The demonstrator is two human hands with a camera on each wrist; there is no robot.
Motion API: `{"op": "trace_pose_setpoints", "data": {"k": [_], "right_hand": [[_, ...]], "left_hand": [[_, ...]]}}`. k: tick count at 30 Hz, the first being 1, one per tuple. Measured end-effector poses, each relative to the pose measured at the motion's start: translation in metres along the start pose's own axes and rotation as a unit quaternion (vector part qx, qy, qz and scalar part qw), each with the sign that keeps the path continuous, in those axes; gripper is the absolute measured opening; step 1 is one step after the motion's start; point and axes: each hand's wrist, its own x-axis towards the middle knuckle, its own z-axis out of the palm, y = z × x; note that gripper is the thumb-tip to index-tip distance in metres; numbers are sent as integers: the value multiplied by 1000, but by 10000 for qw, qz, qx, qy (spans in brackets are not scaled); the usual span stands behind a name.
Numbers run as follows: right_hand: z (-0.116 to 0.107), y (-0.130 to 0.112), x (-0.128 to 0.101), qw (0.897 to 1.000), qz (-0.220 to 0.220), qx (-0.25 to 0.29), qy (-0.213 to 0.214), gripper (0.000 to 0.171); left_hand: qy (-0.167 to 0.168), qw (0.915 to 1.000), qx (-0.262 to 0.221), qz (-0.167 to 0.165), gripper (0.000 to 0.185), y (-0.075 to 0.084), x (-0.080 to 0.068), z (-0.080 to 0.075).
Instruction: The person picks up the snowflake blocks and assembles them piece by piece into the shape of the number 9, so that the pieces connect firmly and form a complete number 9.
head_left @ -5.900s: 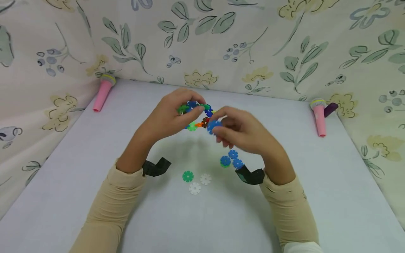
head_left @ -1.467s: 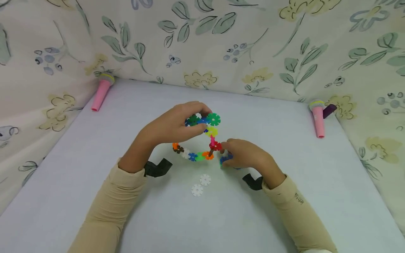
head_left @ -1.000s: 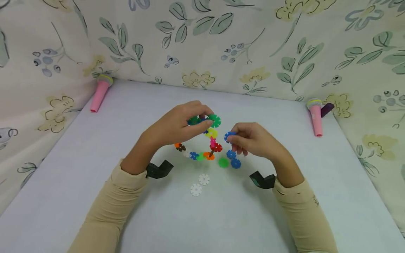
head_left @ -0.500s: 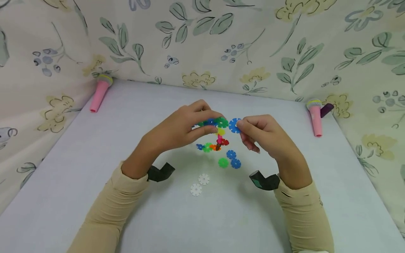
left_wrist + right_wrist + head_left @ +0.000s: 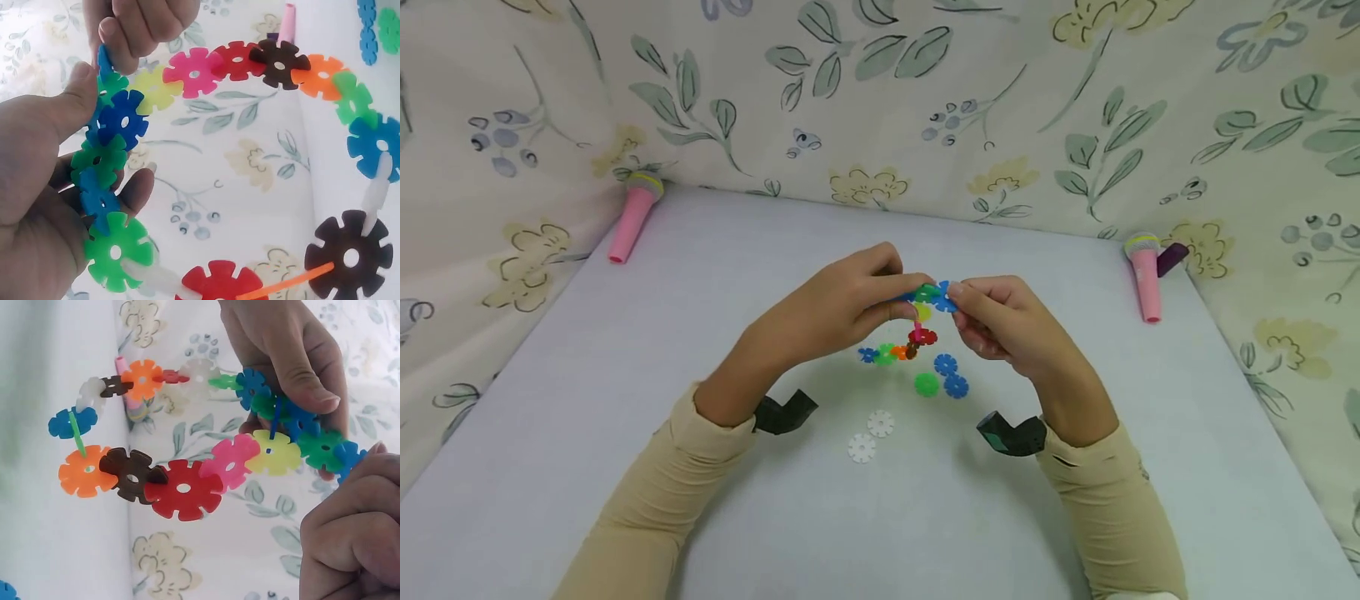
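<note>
My left hand [image 5: 835, 308] holds a loop of interlocking notched plastic discs, many colours, raised above the white table. In the right wrist view, its red disc [image 5: 183, 501], pink disc [image 5: 231, 464] and yellow disc [image 5: 275, 453] hang in the near side. A short tail runs out from the loop past the left thumb, ending at a green disc [image 5: 323, 450]. My right hand [image 5: 1011, 321] pinches a blue disc [image 5: 943, 296] by its edge, against that green disc. Fingers partly cover the joint, so I cannot tell how deep the notches sit.
Below the hands lie two loose blue discs [image 5: 956, 386], a light green disc [image 5: 927, 384] and two white discs [image 5: 862, 448]. Pink toy microphones stand off at the left [image 5: 634, 218] and right [image 5: 1147, 281], a dark purple object [image 5: 1172, 259] beside the right one. Floral cloth hangs behind.
A green disc has left the table and now ends the tail. My right hand has picked up a blue disc from the loose ones and brought it left and up against that green disc.
</note>
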Motion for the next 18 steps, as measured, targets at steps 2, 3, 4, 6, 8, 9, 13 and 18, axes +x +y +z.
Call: {"op": "trace_pose_setpoints", "data": {"k": [2, 3, 4, 6, 8, 9, 13, 18], "right_hand": [[0, 3, 2, 9999, 112, -48, 68, 37], [0, 5, 4, 9998, 123, -176, 54, 37], [0, 6, 5, 9993, 140, -357, 10, 36], [-2, 9, 7, 9962, 149, -832, -195, 35], [-2, 13, 9, 9867, 246, -1550, -424, 30], [-2, 14, 11, 9785, 381, -1953, -543, 27], [0, 27, 15, 9090, 1373, -3838, -872, 6], [0, 51, 20, 8117, 2601, -5136, -988, 33]], "left_hand": [[-107, 9997, 51, -198, 32, -2, -1, -1], [-201, 9992, 59, -346, 32, -4, -1, -2], [-326, 9980, 20, -545, 32, -5, -1, -3], [-597, 9932, -106, -994, 31, -7, -1, -5], [-828, 9850, -336, -1476, 28, -9, -2, -8], [-901, 9807, -430, -1679, 27, -10, -3, -10], [-1023, 9703, -713, -2075, 36, -14, -4, -14], [-1245, 9712, -471, -1977, 47, -14, -4, -13]]}}
